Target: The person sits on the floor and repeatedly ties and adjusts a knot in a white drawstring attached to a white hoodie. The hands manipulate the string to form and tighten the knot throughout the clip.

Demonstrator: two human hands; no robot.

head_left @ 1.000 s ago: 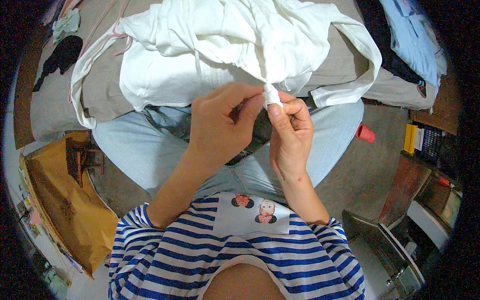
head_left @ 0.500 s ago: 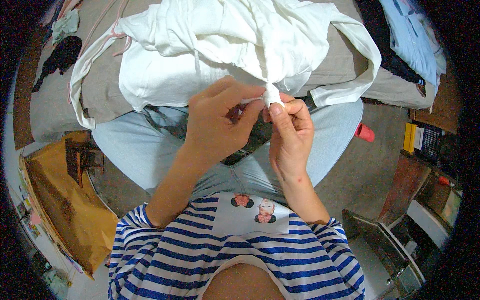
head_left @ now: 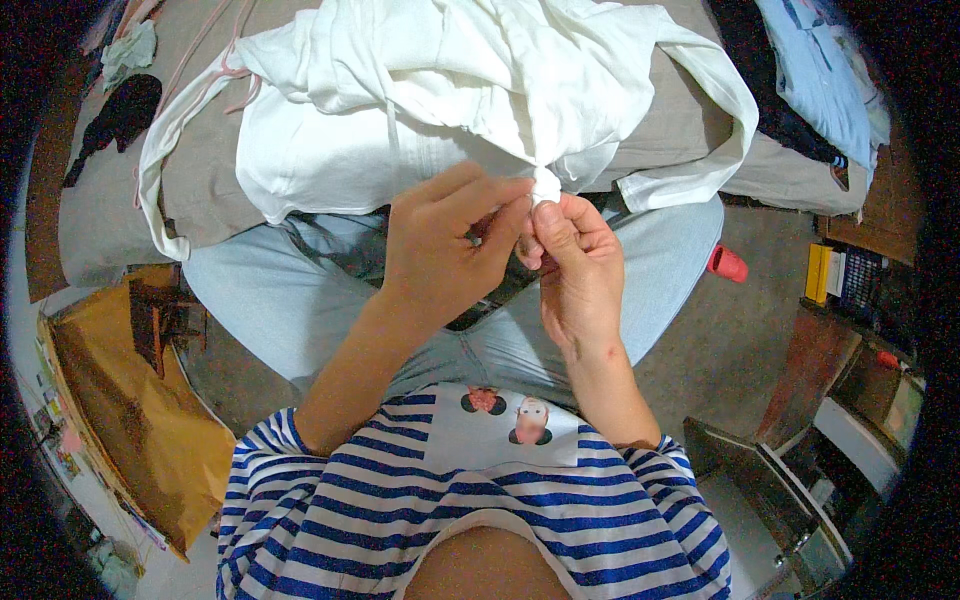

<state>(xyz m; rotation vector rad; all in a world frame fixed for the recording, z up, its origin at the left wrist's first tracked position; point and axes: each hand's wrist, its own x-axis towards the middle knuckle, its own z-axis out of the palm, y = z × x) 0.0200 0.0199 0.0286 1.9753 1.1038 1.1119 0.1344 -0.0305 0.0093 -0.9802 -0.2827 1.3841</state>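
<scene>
Head view: we are pinching a twisted tip of soft, crumpled white cloth (head_left: 450,90) at frame centre, left hand (head_left: 445,250) and right hand (head_left: 580,270) both gripping it tightly.

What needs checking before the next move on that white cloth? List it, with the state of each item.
1. Left hand on the cloth: ok, its fingers meet the bunched tip of the white garment.
2. Right hand on the cloth: ok, it pinches the same tip from the other side.
3. Grip firmness: cannot tell, the contact is hidden between the fingers.
4. Rest of the garment supported: ok, it lies spread on the grey bed above the knees.
5. One edge hanging free: not ok, a sleeve-like strip droops over the bed's front at the right.
6. Red cup on the floor: ok, apart from both hands.
</scene>
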